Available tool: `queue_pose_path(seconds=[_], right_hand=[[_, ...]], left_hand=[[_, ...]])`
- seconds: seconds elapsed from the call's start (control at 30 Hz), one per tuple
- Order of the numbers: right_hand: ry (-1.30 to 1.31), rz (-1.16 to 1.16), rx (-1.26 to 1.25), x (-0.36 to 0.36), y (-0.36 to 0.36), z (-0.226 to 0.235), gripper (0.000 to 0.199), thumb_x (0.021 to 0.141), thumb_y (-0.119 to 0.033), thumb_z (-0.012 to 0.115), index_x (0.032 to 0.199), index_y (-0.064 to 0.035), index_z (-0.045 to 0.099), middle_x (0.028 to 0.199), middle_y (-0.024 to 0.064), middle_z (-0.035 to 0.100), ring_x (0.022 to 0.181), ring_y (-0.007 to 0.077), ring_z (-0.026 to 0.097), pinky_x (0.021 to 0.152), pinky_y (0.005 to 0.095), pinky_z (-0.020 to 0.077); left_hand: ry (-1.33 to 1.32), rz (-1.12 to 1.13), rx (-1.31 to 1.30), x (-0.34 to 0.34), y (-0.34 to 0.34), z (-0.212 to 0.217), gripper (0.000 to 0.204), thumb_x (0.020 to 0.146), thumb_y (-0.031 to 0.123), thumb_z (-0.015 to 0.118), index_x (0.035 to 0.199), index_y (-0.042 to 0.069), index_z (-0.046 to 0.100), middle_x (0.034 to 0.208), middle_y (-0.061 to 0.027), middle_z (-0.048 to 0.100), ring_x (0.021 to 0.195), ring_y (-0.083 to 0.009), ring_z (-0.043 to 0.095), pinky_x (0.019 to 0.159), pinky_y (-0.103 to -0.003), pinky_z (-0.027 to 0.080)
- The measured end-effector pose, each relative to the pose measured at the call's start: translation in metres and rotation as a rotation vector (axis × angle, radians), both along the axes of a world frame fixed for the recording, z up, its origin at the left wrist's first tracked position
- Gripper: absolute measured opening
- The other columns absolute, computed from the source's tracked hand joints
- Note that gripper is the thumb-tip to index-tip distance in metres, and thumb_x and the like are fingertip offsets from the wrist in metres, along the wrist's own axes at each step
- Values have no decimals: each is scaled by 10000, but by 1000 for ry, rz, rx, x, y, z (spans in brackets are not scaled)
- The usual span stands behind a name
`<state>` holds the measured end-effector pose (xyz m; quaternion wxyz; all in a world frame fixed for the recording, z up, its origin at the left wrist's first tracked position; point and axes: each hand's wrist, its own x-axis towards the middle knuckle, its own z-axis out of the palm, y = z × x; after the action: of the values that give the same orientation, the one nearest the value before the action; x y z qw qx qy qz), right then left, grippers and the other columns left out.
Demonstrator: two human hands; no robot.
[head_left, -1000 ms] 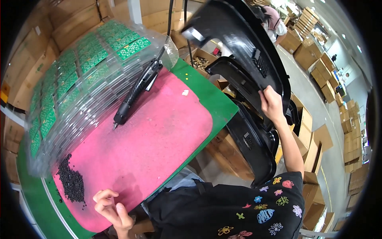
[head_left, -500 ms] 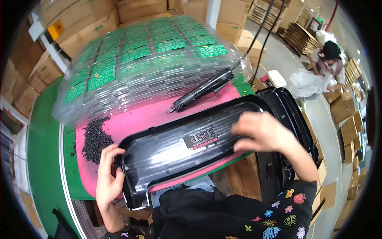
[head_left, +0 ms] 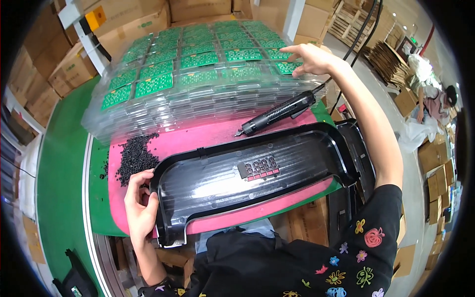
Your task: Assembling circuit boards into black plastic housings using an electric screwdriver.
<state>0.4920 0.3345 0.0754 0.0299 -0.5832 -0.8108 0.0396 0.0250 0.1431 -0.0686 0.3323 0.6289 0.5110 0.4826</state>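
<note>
Reaching open right hand (head_left: 314, 59) over green circuit boards (head_left: 198, 59), drawn away from black plastic housing (head_left: 213, 178); leaving housing hollow-side up on pink mat (head_left: 217, 133), with only half-curled left hand (head_left: 140, 204) at left end, grip unclear.

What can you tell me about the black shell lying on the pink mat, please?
The black shell looks like glossy moulded plastic: long, shallow, with a raised rim, rounded far corners and a wide cutout along the near side. Around its middle are digit-shaped openings, with a row of slots below them showing pink. It lies hollow side up on the pink mat, lengthwise from left to right, its near left corner apparently reaching past the mat's edge. The left hand holds its left end.
</note>
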Motion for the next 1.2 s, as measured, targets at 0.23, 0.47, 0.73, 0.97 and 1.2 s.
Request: queue_pose_path(seconds=[0.23,0.47,0.73,0.97,1.2], right_hand=[[140,54,259,-20,-32,-5,734,810,-118,740,1450,-187,388,1161,178,648,1113,293,621,946,409,501],[1268,379,-80,-127,-133,-19,727,832,-83,694,1445,-22,309,1242,228,557,1145,297,593,981,418,494],[1447,276,30,-136,-173,-51,837,831,-192,727,1454,41,221,1323,317,494,1189,312,565,1027,413,447],[1203,86,61,-84,-186,-98,584,885,-122,683,1392,12,427,1271,153,573,1158,212,576,962,336,459],[711,99,-23,-65,-188,-119,516,681,-98,796,1149,-14,595,1242,145,579,1181,332,521,1018,409,403]], left_hand=[[150,4,5,-5,-4,9,472,683,-145,511,1122,24,557,1163,-105,575,1005,-179,558,791,-257,423],[400,-258,267,43,29,73,709,668,143,825,1297,22,521,1247,-133,605,1131,-281,582,862,-353,484],[127,-575,143,101,57,83,651,700,92,821,1281,-31,553,1187,-125,629,1067,-177,608,852,-310,532],[88,-687,-34,114,68,53,587,742,53,772,1286,12,555,1113,-94,659,933,-143,646,698,-247,550],[563,-734,114,122,68,27,498,728,177,791,1156,30,583,991,-84,605,814,-233,639,619,-320,515]])
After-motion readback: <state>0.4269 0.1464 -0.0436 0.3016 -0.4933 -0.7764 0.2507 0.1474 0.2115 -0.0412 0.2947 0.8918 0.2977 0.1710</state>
